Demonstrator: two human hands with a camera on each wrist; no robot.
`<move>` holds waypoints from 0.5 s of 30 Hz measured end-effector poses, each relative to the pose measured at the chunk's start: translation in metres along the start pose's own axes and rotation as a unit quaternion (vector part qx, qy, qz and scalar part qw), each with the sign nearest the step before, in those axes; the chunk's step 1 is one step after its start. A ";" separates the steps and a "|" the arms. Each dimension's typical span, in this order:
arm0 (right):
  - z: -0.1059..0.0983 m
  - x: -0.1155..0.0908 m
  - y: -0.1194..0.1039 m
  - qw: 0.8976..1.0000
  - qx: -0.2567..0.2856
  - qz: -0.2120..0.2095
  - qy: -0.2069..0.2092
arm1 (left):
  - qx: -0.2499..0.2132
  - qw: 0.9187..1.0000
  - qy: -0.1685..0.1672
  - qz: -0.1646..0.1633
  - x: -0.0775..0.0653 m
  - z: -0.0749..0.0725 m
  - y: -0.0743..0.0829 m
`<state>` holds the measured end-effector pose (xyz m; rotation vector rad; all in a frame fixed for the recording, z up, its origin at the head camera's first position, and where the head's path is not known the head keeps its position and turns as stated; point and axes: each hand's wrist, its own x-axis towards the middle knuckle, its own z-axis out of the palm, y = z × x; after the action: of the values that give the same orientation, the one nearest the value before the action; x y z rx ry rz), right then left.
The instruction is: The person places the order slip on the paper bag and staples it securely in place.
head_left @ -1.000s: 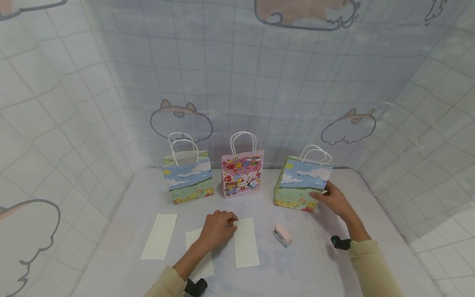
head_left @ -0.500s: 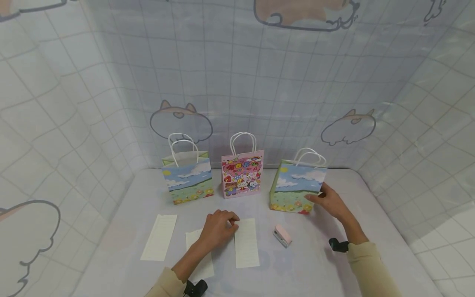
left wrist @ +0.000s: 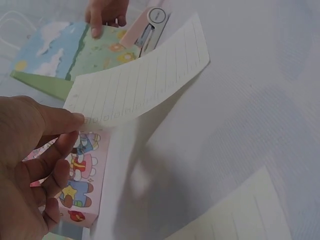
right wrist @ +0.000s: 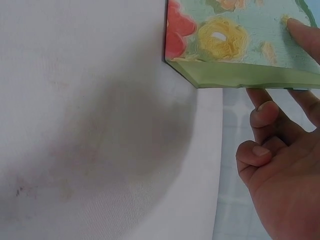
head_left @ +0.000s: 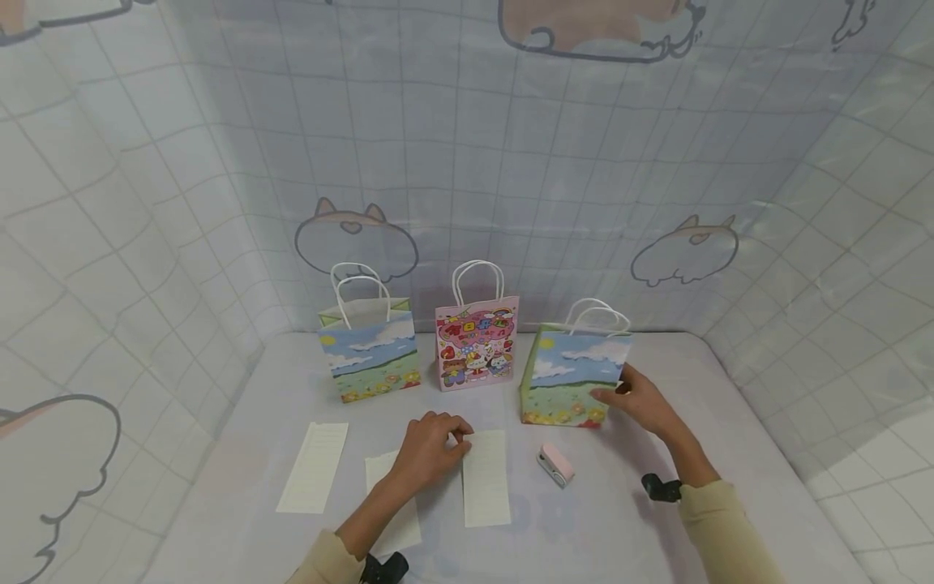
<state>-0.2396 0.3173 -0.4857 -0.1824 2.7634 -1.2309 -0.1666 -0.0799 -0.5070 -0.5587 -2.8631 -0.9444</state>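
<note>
My left hand (head_left: 430,446) pinches the top left corner of a lined paper slip (head_left: 486,480) between thumb and fingertip. In the left wrist view the slip (left wrist: 145,75) curves up off the table. My right hand (head_left: 642,399) grips the right side of a paper gift bag (head_left: 572,377) with a sky-and-flowers print. Its thumb lies on the front panel and its fingers are at the side panel, as the right wrist view shows on the green side of the bag (right wrist: 235,75). A pink stapler (head_left: 556,464) lies between the held slip and my right forearm.
A second sky-print bag (head_left: 372,357) stands at the back left, and a pink cartoon-print bag (head_left: 477,345) stands at the back middle. One paper slip (head_left: 314,466) lies at the left; another slip (head_left: 400,527) is partly under my left forearm. Patterned cloth walls (head_left: 467,162) surround the table.
My right hand has moved the sky-print bag left and toward me. My left hand has shifted very slightly right with the slip.
</note>
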 end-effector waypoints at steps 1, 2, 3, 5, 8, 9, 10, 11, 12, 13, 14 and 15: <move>0.001 -0.001 -0.001 1.000 -0.001 0.002 0.000 | -0.001 1.000 0.000 0.002 0.000 0.000 0.001; 0.002 -0.001 -0.002 1.000 -0.003 0.003 0.000 | -0.001 1.000 0.001 0.004 0.000 -0.001 0.001; 0.003 -0.002 -0.003 1.000 -0.006 0.002 -0.001 | -0.001 1.000 0.001 0.007 0.000 -0.001 0.002; 0.004 -0.004 -0.005 1.000 -0.011 -0.001 -0.003 | -0.002 1.000 0.002 0.011 -0.001 -0.002 0.004; 0.007 -0.004 -0.008 1.000 -0.015 -0.013 -0.007 | -0.010 1.000 0.001 0.011 -0.003 -0.005 0.008; 0.008 -0.004 -0.009 1.000 -0.016 -0.019 -0.009 | -0.013 1.000 0.001 0.011 -0.003 -0.007 0.010; 0.009 -0.004 -0.010 1.000 -0.014 -0.022 -0.009 | -0.015 1.000 0.002 0.011 -0.004 -0.008 0.011; 0.011 -0.005 -0.011 1.000 -0.012 -0.025 -0.009 | -0.017 1.000 0.002 0.010 -0.004 -0.010 0.013; 0.012 -0.005 -0.013 0.999 -0.010 -0.029 -0.010 | -0.019 1.000 0.003 0.009 -0.005 -0.011 0.014; 0.013 -0.005 -0.014 0.999 -0.009 -0.030 -0.011 | -0.020 1.000 0.004 0.009 -0.005 -0.012 0.015; 0.014 -0.005 -0.015 0.999 -0.011 -0.033 -0.014 | -0.022 1.000 0.004 0.009 -0.006 -0.013 0.017; 0.016 -0.006 -0.016 0.999 -0.010 -0.032 -0.016 | -0.023 1.000 0.004 0.009 -0.006 -0.014 0.018</move>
<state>-0.2304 0.2960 -0.4839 -0.2925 2.7640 -1.2044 -0.1551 -0.0770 -0.4869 -0.5812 -2.8309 -1.0089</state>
